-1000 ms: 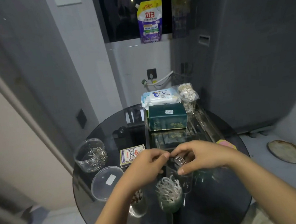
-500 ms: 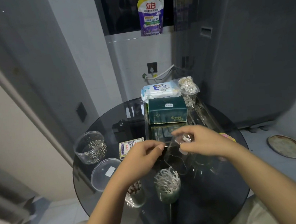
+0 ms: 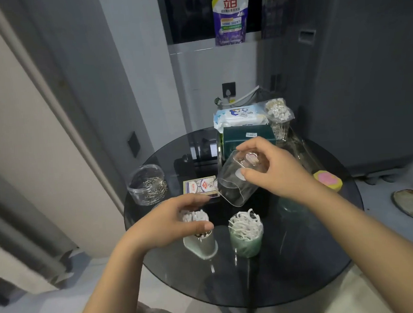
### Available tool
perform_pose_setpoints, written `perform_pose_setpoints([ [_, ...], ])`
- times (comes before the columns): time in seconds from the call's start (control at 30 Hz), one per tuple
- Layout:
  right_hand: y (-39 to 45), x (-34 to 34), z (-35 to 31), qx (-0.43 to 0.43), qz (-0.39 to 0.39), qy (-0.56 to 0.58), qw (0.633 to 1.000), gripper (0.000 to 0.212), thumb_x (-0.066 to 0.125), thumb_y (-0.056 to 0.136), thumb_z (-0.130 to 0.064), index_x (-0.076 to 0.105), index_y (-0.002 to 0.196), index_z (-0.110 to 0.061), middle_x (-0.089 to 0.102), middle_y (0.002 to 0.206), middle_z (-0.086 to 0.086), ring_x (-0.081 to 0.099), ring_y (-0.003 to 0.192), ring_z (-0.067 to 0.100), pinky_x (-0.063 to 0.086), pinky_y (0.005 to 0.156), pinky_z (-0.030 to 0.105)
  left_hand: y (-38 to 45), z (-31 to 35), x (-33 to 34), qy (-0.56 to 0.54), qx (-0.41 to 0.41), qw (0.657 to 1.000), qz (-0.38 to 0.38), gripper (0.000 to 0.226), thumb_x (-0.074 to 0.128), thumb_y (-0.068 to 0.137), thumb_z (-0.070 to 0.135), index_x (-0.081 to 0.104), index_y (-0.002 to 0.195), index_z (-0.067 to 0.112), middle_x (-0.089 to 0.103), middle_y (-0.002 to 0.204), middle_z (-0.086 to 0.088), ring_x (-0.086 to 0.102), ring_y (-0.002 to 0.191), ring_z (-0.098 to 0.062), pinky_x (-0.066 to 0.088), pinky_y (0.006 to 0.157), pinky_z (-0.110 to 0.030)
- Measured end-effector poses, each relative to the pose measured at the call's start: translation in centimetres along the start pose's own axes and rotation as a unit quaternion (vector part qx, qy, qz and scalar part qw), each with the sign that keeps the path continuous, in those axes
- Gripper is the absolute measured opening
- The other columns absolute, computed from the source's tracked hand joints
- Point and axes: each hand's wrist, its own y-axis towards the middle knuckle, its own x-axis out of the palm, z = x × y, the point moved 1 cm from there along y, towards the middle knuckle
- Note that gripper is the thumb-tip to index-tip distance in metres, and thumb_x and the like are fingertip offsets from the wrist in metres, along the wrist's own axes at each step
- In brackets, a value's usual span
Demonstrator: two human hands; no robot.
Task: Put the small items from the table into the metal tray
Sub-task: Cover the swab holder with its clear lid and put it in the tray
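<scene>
My right hand (image 3: 278,173) grips a clear plastic cup (image 3: 237,186) by its base and holds it tilted above the table, mouth down and to the left. Something small and pale shows through near the base. My left hand (image 3: 170,220) is cupped over the cotton swabs in a pale holder (image 3: 201,242), fingers behind them and thumb in front, with no clear grip. The metal tray (image 3: 304,149) lies behind the cup and carries a green box (image 3: 245,136) and a wipes pack (image 3: 240,115).
On the round glass table (image 3: 305,259) stand a clear tub of paper clips (image 3: 148,184), a card box (image 3: 199,186), a green cup of floss picks (image 3: 246,231) and a pink-and-yellow block (image 3: 328,179). A bagged bundle of swabs (image 3: 279,112) sits at the tray's far end.
My right hand has lifted the clear cup up and tipped it. My left hand let go of what it pinched and dropped back toward me, over the swab holder.
</scene>
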Motion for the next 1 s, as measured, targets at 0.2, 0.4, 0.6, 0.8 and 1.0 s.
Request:
perform_pose_setpoints([
  [0.2, -0.6, 1.6, -1.1, -0.029, 0.019, 0.019, 0.999, 0.038, 0.067, 0.076, -0.022, 0.056, 0.112, -0.033, 0.065, 0.107, -0.016, 0.058, 0.09, 0.006, 0.046, 0.083, 0.027, -2.0, -2.3, 0.2, 0.012, -0.029, 0.999, 0.014, 0.079, 0.079, 0.061, 0.051, 0.049, 0.132, 0.036, 0.047, 0.136, 0.02, 0.047, 0.124, -0.002, 0.04, 0.107, -0.026],
  [0.4, -1.1, 2.5, -1.9, -0.046, 0.013, 0.056, 0.997, 0.038, 0.067, 0.078, -0.015, 0.057, 0.111, -0.029, 0.065, 0.102, -0.019, 0.056, 0.079, -0.008, 0.042, 0.075, 0.017, -2.4, -3.2, 2.5, -0.012, -0.069, 0.995, 0.075, 0.092, 0.081, 0.061, 0.049, 0.035, 0.139, 0.032, 0.046, 0.136, 0.013, 0.051, 0.119, -0.01, 0.043, 0.105, -0.033],
  [0.6, -1.1, 3.0, -2.0, -0.05, 0.016, 0.077, 0.996, 0.035, 0.067, 0.077, -0.017, 0.058, 0.108, -0.031, 0.066, 0.1, -0.018, 0.061, 0.092, 0.011, 0.051, 0.082, 0.036, -2.1, -3.1, 5.8, -0.081, -0.108, 0.977, 0.167, 0.089, 0.084, 0.061, 0.041, 0.032, 0.131, 0.023, 0.054, 0.123, 0.005, 0.055, 0.11, -0.012, 0.044, 0.091, -0.025],
  [0.8, -0.8, 3.2, -1.8, -0.055, 0.017, 0.106, 0.993, 0.032, 0.066, 0.076, -0.029, 0.062, 0.107, -0.031, 0.067, 0.099, -0.017, 0.063, 0.093, 0.02, 0.052, 0.086, 0.049, -1.6, -2.6, 6.1, -0.128, -0.07, 0.959, 0.243, 0.062, 0.085, 0.062, 0.036, 0.046, 0.11, 0.028, 0.061, 0.106, 0.011, 0.058, 0.093, 0.002, 0.044, 0.069, -0.005],
  [1.0, -0.5, 2.3, -1.5, -0.044, 0.029, 0.174, 0.983, 0.022, 0.064, 0.082, -0.02, 0.064, 0.103, -0.029, 0.067, 0.095, -0.016, 0.065, 0.085, 0.025, 0.048, 0.06, 0.012, -1.2, -2.2, 5.5, -0.111, -0.028, 0.958, 0.262, 0.089, 0.076, 0.048, 0.059, 0.043, 0.128, 0.041, 0.052, 0.128, 0.011, 0.052, 0.116, -0.008, 0.045, 0.102, -0.037],
])
